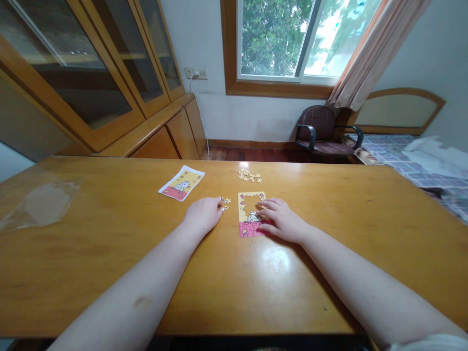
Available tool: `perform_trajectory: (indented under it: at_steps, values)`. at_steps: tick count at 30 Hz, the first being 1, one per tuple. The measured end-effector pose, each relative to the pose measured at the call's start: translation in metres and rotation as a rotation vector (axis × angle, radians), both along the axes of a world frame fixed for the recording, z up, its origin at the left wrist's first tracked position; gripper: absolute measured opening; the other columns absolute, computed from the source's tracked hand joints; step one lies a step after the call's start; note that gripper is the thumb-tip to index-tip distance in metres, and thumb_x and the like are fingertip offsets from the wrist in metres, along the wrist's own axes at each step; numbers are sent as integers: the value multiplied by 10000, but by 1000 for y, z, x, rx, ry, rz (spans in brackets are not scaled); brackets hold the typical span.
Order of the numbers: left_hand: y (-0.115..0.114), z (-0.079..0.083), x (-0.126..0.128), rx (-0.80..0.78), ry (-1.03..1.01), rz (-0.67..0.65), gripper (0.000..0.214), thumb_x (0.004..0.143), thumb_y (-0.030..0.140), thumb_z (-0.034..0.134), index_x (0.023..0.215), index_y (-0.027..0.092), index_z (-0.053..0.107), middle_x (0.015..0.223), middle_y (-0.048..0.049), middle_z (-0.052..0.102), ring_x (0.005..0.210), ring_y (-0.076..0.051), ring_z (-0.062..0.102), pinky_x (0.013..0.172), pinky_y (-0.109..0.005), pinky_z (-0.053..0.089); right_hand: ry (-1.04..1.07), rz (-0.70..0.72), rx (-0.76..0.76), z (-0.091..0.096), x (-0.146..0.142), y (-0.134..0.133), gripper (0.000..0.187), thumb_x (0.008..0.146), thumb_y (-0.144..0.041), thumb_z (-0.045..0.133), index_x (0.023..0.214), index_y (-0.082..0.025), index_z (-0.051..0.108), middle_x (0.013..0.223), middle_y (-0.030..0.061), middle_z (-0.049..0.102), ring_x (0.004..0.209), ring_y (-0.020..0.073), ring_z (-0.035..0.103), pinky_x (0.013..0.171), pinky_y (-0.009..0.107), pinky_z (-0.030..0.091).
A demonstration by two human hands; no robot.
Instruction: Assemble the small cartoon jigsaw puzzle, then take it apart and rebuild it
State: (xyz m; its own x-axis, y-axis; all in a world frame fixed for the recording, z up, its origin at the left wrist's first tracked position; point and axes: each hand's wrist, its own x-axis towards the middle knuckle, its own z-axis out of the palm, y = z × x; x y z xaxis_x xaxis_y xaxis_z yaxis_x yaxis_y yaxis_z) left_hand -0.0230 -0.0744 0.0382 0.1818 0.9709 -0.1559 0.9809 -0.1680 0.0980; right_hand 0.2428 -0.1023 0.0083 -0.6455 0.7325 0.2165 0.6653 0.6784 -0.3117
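A small jigsaw puzzle (246,214) lies on the wooden table (109,234), yellow above and pink below, with a gap in its upper middle. My right hand (280,220) rests on the puzzle's right side, fingers stretched out and pressing on the pieces. My left hand (202,213) lies just left of the puzzle, fingers curled at a few loose pieces (225,203); whether it grips one is hidden. A heap of loose pieces (249,176) sits farther back. A printed picture card (182,183) lies to the left.
A clear plastic bag (38,202) lies at the table's left. Beyond the table are wooden cabinets (161,131), a dark armchair (321,131) under a window, and a bed (420,165) at right.
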Motion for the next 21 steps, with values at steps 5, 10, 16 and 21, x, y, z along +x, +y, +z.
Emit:
perform_trajectory:
  at_steps: [5,10,16,21]
  values:
    - [1,0,1,3,3,3,249,811,350,487,909,264,699,944,-76,718,898,-282,659,735,-357,506,2,4,-3,1,0,0,378,870,-496,557,1109,-216,642,1288,115,549,1197,265,455,1031,489,334]
    - [2,0,1,24,12,-1,246,802,298,473,898,253,695,916,-72,720,875,-275,662,725,-354,505,-2,4,-6,1,0,0,387,869,-502,554,1108,-212,645,1290,115,549,1193,267,459,1035,487,329]
    - [-12,1,12,135,-119,-136,251,828,363,489,929,250,689,943,-46,720,882,-241,652,743,-327,488,7,-24,28,1,0,0,373,878,-479,551,1107,-204,652,1287,123,556,1187,267,462,1033,487,326]
    - [-29,-7,33,129,-241,-394,190,824,311,527,883,241,693,884,-21,726,838,-206,653,763,-308,469,47,-28,70,1,-1,-1,319,881,-415,564,1087,-192,662,1254,129,581,1155,264,488,1022,480,337]
